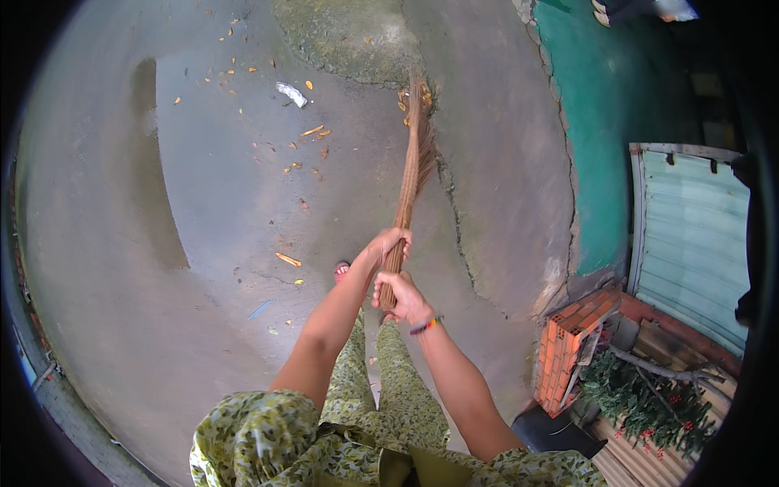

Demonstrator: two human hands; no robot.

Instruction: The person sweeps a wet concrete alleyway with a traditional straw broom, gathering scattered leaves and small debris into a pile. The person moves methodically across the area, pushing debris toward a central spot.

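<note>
I hold a long stick broom [414, 166] in both hands over a grey concrete ground [203, 243]. My left hand [388, 243] grips the handle higher up. Just below it, my right hand [402, 299] is closed around the handle's end, with a coloured band on its wrist. The broom's bristle tip rests far ahead beside a small heap of yellow-brown leaves [403, 99]. Several dry leaves [288, 260] and a crumpled white wrapper [291, 93] lie scattered to the left of the broom.
A crack [458, 235] runs through the concrete right of the broom. A green wall [600, 138], a corrugated metal door [690, 235], stacked red bricks [572, 341] and a potted plant [649, 402] stand at the right. One toe [342, 269] shows below my arms.
</note>
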